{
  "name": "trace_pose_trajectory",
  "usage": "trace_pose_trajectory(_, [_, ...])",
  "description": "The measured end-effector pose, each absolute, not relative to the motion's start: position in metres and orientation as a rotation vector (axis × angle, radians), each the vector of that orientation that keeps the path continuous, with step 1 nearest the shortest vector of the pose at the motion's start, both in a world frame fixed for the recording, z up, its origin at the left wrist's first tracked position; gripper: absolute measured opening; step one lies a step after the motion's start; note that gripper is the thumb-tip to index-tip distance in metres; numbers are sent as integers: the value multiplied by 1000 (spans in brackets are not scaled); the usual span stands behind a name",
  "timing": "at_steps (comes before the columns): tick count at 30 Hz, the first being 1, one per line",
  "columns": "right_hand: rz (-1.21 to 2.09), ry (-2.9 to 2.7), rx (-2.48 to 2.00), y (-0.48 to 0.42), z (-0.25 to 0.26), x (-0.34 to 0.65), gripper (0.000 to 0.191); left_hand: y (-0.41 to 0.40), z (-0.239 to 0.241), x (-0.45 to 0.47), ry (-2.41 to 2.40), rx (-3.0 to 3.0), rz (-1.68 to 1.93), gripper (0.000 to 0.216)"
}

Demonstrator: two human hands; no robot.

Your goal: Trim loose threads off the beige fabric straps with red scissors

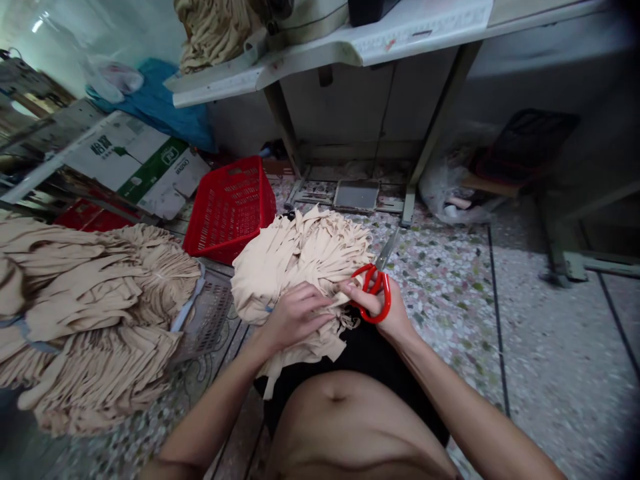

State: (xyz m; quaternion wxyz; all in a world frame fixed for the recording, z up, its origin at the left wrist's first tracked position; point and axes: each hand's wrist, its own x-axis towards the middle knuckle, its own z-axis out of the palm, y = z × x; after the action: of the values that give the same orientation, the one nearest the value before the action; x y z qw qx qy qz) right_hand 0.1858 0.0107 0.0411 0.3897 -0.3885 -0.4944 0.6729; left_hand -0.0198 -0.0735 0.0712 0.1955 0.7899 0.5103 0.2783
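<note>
A thick bundle of beige fabric pieces rests on my lap, its many cut edges fanned toward the far right. My left hand lies on the near side of the bundle, fingers closed on a beige piece. In my right hand is a pair of scissors with red handles. Their metal blades point up and away, beyond the bundle's right side. The thumb and fingertips of that hand also touch a fabric edge near the left hand. Loose strips hang below, by the black cloth on my lap.
More beige fabric stacks, tied with bluish strips, fill a grey plastic basket at left. Behind the bundle stands a red crate. A white and green carton is farther left. A sewing table spans the back, with a pedal beneath.
</note>
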Motion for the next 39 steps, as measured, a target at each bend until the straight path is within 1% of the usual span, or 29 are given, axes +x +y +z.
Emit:
trace_pose_trajectory(3, [1663,-1319,-979,10,46,194,31,-73,66,-22,1506,2051,972,25])
trace_pose_trajectory(5, [1641,-1304,-931,11,46,200,33,-70,65,-20,1535,2029,1008,24])
trace_pose_trajectory(8, [1650,-1271,-847,12,44,206,37,-63,67,-11,1518,2016,968,24])
trace_pose_trajectory(11, [1635,-1269,-798,13,43,208,34,-54,72,-3,1444,1900,964,20])
trace_pose_trajectory(14, [1594,-1224,-782,15,45,208,32,-45,82,1,1394,1730,995,22])
trace_pose_trajectory(20, [1646,-1226,-913,14,47,204,37,-29,98,2,1249,1345,860,27])
trace_pose_trajectory(23, [1690,-1237,-963,5,39,205,40,-23,99,-1,1288,1241,848,29])
trace_pose_trajectory(27, [1871,-1382,-966,-14,22,217,44,-22,101,-14,1387,1192,887,35])
trace_pose_trajectory(31, [1997,-1637,-811,-28,9,229,46,-28,100,-23,1438,1142,910,38])
trace_pose_trajectory(35, [1877,-1909,-673,-28,12,229,40,-34,96,-21,1424,1123,912,37])
trace_pose_trajectory(39, [1797,-1999,-628,-22,18,220,38,-37,95,-15,1412,1126,887,37])
